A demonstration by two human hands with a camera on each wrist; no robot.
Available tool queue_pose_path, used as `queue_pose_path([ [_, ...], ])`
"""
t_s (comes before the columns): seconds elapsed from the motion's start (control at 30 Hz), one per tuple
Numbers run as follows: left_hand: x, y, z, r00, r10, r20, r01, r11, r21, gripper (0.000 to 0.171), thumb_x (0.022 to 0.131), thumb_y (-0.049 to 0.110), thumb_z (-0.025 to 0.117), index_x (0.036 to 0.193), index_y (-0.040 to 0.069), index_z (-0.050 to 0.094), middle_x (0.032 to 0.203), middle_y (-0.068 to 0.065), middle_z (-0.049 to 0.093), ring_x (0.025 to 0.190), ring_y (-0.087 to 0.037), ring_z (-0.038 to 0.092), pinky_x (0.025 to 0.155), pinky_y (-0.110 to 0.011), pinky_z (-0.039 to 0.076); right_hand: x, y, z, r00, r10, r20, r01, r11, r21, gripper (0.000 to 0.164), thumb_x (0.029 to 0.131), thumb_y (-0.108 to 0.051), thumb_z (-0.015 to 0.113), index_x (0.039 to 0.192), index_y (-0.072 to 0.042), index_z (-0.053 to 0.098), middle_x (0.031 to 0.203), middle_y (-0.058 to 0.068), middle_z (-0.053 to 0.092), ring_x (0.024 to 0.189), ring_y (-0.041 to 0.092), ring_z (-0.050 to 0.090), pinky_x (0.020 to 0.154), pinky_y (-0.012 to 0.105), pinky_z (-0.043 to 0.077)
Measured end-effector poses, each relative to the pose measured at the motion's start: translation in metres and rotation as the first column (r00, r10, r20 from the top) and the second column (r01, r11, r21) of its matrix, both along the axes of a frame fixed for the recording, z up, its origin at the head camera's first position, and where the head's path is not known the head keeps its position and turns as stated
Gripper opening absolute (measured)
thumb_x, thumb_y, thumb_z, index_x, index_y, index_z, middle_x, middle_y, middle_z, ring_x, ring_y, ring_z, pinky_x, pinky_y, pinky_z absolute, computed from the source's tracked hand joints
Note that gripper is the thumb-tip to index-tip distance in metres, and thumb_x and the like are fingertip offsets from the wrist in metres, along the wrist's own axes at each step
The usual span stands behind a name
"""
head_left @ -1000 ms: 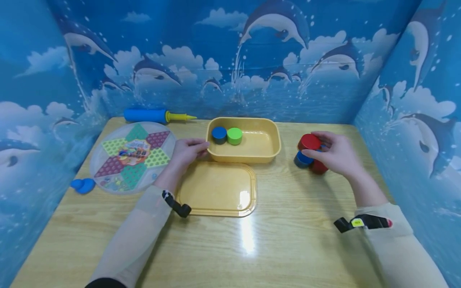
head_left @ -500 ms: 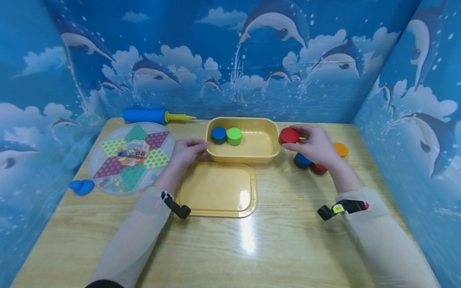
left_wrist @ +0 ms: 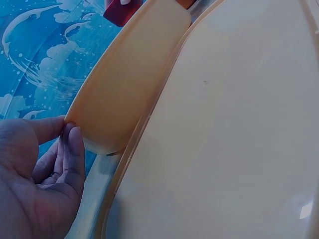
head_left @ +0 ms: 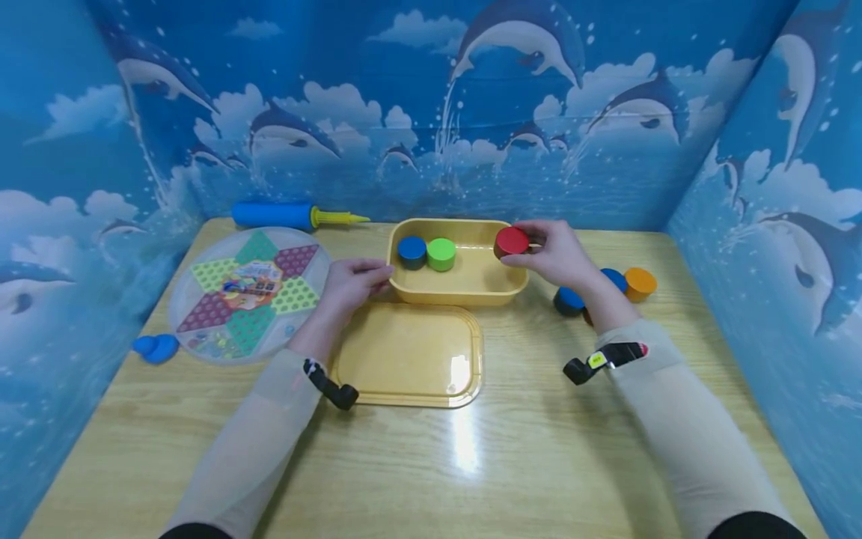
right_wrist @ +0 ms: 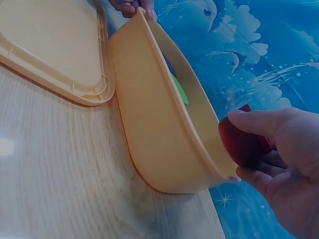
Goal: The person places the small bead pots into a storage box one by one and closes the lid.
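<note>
A yellow plastic container (head_left: pixel 465 294) stands at the back of the table. My left hand (head_left: pixel 350 286) pinches its left rim between thumb and fingers, clearly seen in the left wrist view. Inside, at the left end, sit a blue cylinder (head_left: pixel 412 253) and a green cylinder (head_left: pixel 441 255), side by side. Over the container's right end, my right hand (head_left: pixel 555 256) grips a red cylinder (head_left: pixel 511 242) between thumb and fingers. In the right wrist view that red cylinder (right_wrist: pixel 241 142) is just above the rim. The yellow lid (head_left: pixel 407 355) lies flat in front of the container.
At right, two blue cylinders (head_left: pixel 569 301) and an orange cylinder (head_left: pixel 640 284) stand on the table, partly hidden by the right arm. A round game board (head_left: pixel 249 296), a blue pump (head_left: pixel 272 215) and a small blue object (head_left: pixel 156 349) lie at left. Dolphin-print cloth encloses the table.
My right hand has lifted the red cylinder off the group at right and carried it left over the container. My left hand has stayed on the rim.
</note>
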State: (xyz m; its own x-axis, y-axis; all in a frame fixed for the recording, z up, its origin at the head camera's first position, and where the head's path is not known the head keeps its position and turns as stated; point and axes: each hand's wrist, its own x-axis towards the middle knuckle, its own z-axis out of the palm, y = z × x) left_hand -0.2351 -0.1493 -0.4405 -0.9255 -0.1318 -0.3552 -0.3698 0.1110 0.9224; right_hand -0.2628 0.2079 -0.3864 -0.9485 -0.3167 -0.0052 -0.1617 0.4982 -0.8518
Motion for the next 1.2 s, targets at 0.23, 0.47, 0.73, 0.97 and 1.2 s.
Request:
queue_pose_path([
  [0.23, -0.001, -0.001, 0.001, 1.0, -0.003, -0.004, 0.003, 1.0, -0.011, 0.032, 0.099, 0.022, 0.079, 0.125, 0.005, 0.073, 0.12, -0.012, 0.069, 0.102, -0.022, 0.072, 0.086, -0.029, 0.063, -0.017, -0.019, -0.002, 0.999, 0.05, 0.003, -0.05, 0.998, 0.026, 0.067, 0.092, -0.005, 0.084, 0.151, 0.004, 0.053, 0.145, 0.022, 0.059, 0.132, 0.036, 0.058, 0.106, 0.048, 0.054],
  [0.47, 0.0, -0.001, 0.0, 1.0, -0.012, -0.017, 0.013, 1.0, 0.009, 0.035, 0.099, 0.022, 0.079, 0.128, 0.003, 0.072, 0.121, -0.013, 0.069, 0.102, -0.022, 0.073, 0.087, -0.029, 0.063, -0.032, -0.04, -0.01, 0.996, 0.088, 0.021, -0.089, 0.993, 0.071, 0.061, 0.088, -0.005, 0.087, 0.143, 0.005, 0.06, 0.134, 0.02, 0.065, 0.121, 0.035, 0.063, 0.102, 0.045, 0.054],
  [0.73, 0.001, 0.0, 0.002, 1.0, -0.019, -0.018, 0.019, 1.0, 0.01, 0.035, 0.099, 0.021, 0.079, 0.127, 0.002, 0.072, 0.121, -0.014, 0.069, 0.102, -0.022, 0.073, 0.087, -0.03, 0.063, -0.043, -0.051, -0.022, 0.994, 0.103, 0.042, -0.109, 0.973, 0.202, 0.06, 0.087, -0.012, 0.089, 0.14, 0.002, 0.064, 0.127, 0.019, 0.068, 0.114, 0.034, 0.061, 0.098, 0.045, 0.053],
  [0.97, 0.003, 0.0, 0.003, 1.0, -0.017, -0.018, 0.018, 1.0, 0.014, 0.035, 0.1, 0.02, 0.078, 0.129, 0.001, 0.072, 0.122, -0.014, 0.068, 0.103, -0.022, 0.072, 0.087, -0.029, 0.063, -0.049, -0.06, -0.029, 0.993, 0.104, 0.057, -0.115, 0.957, 0.266, 0.063, 0.089, -0.011, 0.087, 0.143, 0.005, 0.059, 0.13, 0.022, 0.065, 0.116, 0.035, 0.06, 0.099, 0.046, 0.053],
  [1.2, 0.003, -0.001, 0.0, 1.0, -0.01, -0.016, 0.01, 1.0, 0.007, 0.033, 0.1, 0.021, 0.078, 0.127, 0.003, 0.073, 0.12, -0.014, 0.069, 0.102, -0.022, 0.072, 0.086, -0.029, 0.063, -0.05, -0.067, -0.035, 0.994, 0.106, 0.036, -0.112, 0.948, 0.297, 0.06, 0.088, -0.01, 0.087, 0.14, 0.006, 0.062, 0.13, 0.022, 0.066, 0.116, 0.034, 0.061, 0.099, 0.045, 0.053],
])
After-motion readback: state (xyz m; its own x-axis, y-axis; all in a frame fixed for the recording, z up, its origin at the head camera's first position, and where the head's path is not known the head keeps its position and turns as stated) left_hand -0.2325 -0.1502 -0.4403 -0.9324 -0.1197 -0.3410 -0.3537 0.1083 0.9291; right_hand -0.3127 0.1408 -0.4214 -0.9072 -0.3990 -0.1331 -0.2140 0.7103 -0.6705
